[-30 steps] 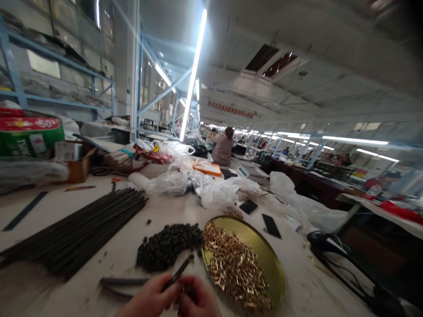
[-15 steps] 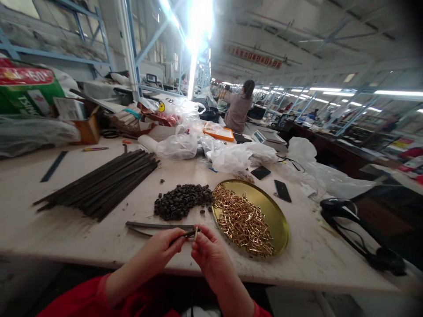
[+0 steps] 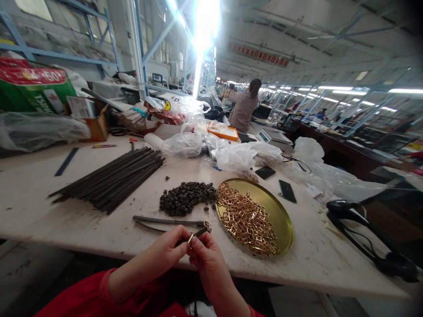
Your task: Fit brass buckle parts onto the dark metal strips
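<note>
The green bag (image 3: 28,90) reads “TSING”; the banner (image 3: 260,54) repeats “日”.

Place: a factory workshop is indicated.
Table (image 3: 109,237): dark strips (image 3: 112,178) are stacked in a bundle, and black loops (image 3: 185,198) are heaped beside a brass-coloured tray (image 3: 280,213) of gold buckles (image 3: 247,222).
Ceiling (image 3: 280,26): tube lights (image 3: 335,87) are hung in long rows, and a red banner (image 3: 259,53) is strung below.
Frames (image 3: 15,35): blue metal uprights are repeated far down the hall.
Co-worker (image 3: 243,114): seen from behind, beyond piled plastic bags (image 3: 231,156).
Right side: what may be more benches (image 3: 335,150) are lined up, though detail is lost to blur.
</note>
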A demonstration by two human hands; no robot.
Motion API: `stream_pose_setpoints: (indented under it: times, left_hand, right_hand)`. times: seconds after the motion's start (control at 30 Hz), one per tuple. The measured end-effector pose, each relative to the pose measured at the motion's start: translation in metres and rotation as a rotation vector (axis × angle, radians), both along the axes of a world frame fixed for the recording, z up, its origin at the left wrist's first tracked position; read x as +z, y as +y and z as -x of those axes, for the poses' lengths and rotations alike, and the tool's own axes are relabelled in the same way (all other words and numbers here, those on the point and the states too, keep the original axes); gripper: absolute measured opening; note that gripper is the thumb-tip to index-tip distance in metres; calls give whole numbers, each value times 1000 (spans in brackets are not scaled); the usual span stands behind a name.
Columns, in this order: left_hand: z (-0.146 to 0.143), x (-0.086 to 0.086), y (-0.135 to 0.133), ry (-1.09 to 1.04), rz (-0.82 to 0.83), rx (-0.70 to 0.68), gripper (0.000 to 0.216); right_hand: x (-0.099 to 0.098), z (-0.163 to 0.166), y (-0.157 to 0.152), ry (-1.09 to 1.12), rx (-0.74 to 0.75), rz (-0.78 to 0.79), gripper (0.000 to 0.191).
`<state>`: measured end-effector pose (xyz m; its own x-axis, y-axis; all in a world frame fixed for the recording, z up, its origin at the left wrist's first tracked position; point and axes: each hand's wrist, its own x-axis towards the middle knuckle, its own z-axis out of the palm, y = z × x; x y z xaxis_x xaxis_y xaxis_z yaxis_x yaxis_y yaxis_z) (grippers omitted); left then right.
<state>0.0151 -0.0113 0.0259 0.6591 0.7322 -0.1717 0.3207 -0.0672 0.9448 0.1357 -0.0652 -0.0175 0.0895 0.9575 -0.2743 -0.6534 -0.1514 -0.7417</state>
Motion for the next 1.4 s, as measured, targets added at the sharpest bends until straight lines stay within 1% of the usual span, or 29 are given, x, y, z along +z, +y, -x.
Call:
stream_pose_setpoints:
  times: [0.13, 0.2, 0.3, 0.4, 0.47, 0.53, 0.63, 0.8, 0.87, 0.93, 1.03, 1.07, 1.1, 1.13, 1.17, 1.2, 1.23, 1.3, 1.4]
  left_hand:
    - [3, -12, 3, 90, -126, 27, 19]
    - [4, -16, 4, 94, -147, 23, 16]
    - [6, -17, 4, 69, -66, 10, 18]
    - [8, -15, 3, 98, -49, 18, 19]
    - [9, -15, 2, 79, -89, 31, 18]
    - [8, -16, 3, 17, -101, 33, 17]
    - [4, -19, 5, -62, -57, 31, 18]
    - [1, -24, 5, -114, -8, 49, 22]
    - [2, -25, 4, -117, 4, 49, 23]
    - [2, -24, 4, -109, 13, 68, 24]
    - [2, -19, 2, -83, 44, 136, 25]
    - [2, -18, 1, -73, 56, 156, 26]
    - [1, -16, 1, -64, 68, 167, 27]
    - [2, -15, 0, -56, 80, 169, 27]
    - [2, -14, 0, -50, 89, 165, 28]
    - [2, -14, -1, -46, 97, 157, 29]
    - [3, -13, -1, -42, 103, 153, 29]
    - [5, -14, -1, -20, 100, 149, 29]
    - [7, -15, -2, 19, 59, 153, 26]
  right_hand:
    - [-4, 2, -1, -72, -8, 23, 21]
    - [-5, 2, 0, -124, -36, 4, 21]
    - [-5, -1, 1, -166, -77, -47, 19]
    - [-1, -4, 4, -80, -106, -27, 21]
    - [1, -6, 6, -17, -96, -4, 22]
    - [3, -7, 7, 8, -70, 2, 22]
    - [2, -4, 5, -2, -62, 8, 22]
    - [-3, 2, 2, -49, -48, -2, 19]
    - [-5, 2, 3, -151, -67, -24, 18]
    - [-6, -1, 3, -327, -111, -60, 17]
    - [-4, -9, 0, -718, -265, -150, 13]
    - [-2, -12, -2, -855, -310, -204, 10]
    - [1, -15, -5, -975, -321, -272, 9]
    - [4, -17, -8, -1060, -289, -349, 11]
    - [8, -19, -11, -1100, -221, -422, 16]
    - [11, -21, -13, -1100, -138, -474, 21]
    - [14, -22, -13, -1071, -60, -495, 24]
    - [18, -23, -11, -965, 64, -451, 23]
    - [18, -25, -2, -807, 185, -333, 13]
